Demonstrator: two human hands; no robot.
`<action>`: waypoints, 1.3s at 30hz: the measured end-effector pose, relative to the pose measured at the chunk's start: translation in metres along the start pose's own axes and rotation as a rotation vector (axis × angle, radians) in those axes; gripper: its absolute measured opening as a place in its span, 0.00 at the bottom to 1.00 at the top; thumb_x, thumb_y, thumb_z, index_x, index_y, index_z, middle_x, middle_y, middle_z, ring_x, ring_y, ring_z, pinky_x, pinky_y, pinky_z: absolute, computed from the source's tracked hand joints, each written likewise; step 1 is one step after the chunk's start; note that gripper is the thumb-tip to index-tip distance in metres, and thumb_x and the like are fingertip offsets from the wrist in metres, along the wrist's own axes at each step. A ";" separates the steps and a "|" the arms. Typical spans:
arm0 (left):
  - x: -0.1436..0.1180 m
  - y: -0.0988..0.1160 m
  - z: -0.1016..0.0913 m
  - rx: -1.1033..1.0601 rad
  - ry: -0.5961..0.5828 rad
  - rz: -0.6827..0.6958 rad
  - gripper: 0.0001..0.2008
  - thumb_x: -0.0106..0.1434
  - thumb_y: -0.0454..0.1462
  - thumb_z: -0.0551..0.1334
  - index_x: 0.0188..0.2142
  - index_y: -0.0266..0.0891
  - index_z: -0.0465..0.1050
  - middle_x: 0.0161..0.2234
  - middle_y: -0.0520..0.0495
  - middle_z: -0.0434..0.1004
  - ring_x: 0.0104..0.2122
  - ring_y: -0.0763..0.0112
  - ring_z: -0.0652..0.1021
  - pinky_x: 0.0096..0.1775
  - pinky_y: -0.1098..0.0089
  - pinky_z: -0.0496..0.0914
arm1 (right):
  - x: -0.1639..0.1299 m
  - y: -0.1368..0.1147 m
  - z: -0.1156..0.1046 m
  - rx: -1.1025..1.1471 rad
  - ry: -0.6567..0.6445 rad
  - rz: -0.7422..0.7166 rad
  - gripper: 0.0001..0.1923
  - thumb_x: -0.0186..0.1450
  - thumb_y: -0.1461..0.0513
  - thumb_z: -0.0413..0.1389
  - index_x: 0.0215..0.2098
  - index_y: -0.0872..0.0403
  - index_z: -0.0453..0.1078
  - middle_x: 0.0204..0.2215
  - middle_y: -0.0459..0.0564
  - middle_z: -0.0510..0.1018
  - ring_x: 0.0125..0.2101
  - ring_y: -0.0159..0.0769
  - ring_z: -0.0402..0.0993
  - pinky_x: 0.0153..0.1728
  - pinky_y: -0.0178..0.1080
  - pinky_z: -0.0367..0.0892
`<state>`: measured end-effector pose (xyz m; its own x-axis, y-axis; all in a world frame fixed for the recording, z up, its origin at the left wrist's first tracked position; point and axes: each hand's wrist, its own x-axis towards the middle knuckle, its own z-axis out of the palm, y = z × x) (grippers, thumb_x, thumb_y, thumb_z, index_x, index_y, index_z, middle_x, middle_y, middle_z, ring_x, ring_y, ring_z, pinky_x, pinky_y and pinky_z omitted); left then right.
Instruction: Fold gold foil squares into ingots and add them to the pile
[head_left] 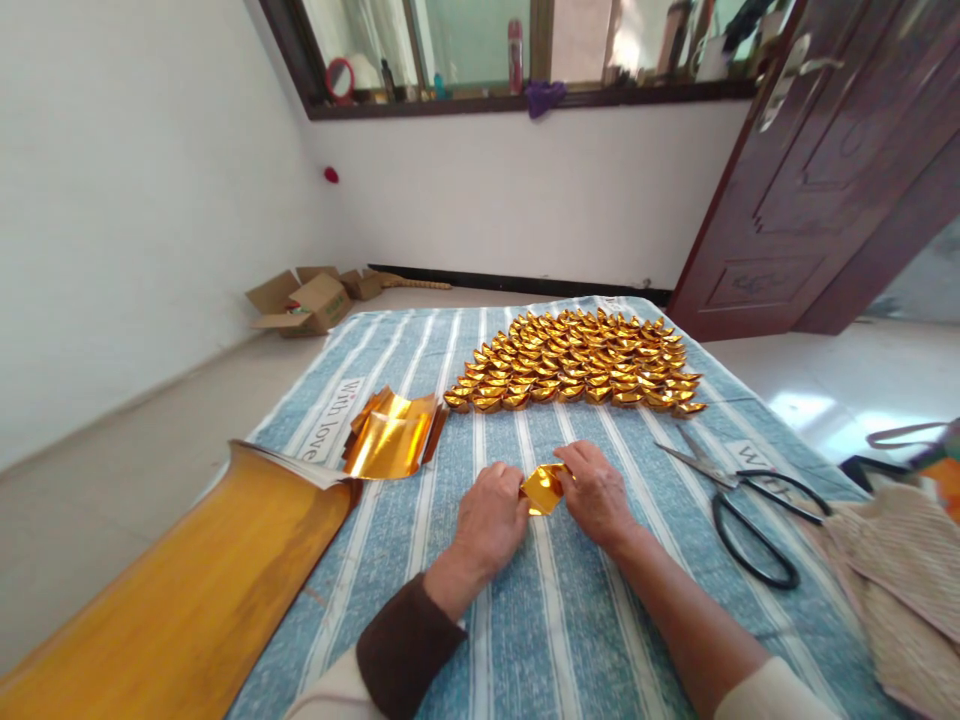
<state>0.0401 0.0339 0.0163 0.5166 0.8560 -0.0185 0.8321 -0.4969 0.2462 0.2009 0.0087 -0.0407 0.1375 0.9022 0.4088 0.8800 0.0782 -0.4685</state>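
Folding a small piece of gold foil paper (542, 489) between both hands, low over the striped blue cloth (555, 620) near the front edge. Left hand (491, 520) with fingers curled together, pinching the near left edge of the foil; right hand (596, 492) with fingertips closed on its right side, thumb tucked under. Foil already creased into a compact, partly shaped form, so judged mid-fold, not finished. Further off on the cloth, many rows of folded gold ingots (581, 360), packed touching one another. Loose stack of flat gold sheets (391, 435) to the left, beside a long yellow board (187, 590). Black-handled scissors (739, 495) lying to the right, well apart from the hands. Next crease probably needing firm pinching and neat alignment of edges.
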 end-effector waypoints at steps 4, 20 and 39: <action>0.005 -0.004 -0.002 0.008 -0.028 0.010 0.04 0.60 0.32 0.60 0.36 0.38 0.69 0.38 0.46 0.73 0.40 0.64 0.74 0.41 0.68 0.67 | 0.004 0.001 -0.008 -0.142 -0.067 0.011 0.08 0.62 0.66 0.55 0.38 0.51 0.74 0.42 0.54 0.74 0.45 0.44 0.68 0.45 0.43 0.62; 0.026 -0.009 -0.013 -0.047 -0.195 -0.001 0.07 0.52 0.33 0.63 0.33 0.41 0.75 0.30 0.52 0.77 0.31 0.67 0.76 0.30 0.72 0.64 | 0.008 0.012 -0.017 0.207 -0.099 0.007 0.05 0.56 0.69 0.56 0.26 0.54 0.70 0.30 0.47 0.76 0.35 0.36 0.71 0.40 0.38 0.63; -0.024 -0.025 0.014 0.125 0.211 0.383 0.12 0.68 0.31 0.53 0.29 0.39 0.70 0.29 0.47 0.68 0.32 0.66 0.68 0.34 0.68 0.65 | 0.003 -0.001 -0.054 0.579 -0.491 -0.030 0.07 0.57 0.68 0.56 0.27 0.52 0.75 0.25 0.42 0.78 0.29 0.32 0.73 0.34 0.34 0.65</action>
<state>0.0097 0.0241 -0.0028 0.7505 0.6110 0.2520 0.6136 -0.7858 0.0779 0.2254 -0.0121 0.0031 -0.2200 0.9708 0.0953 0.4828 0.1932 -0.8542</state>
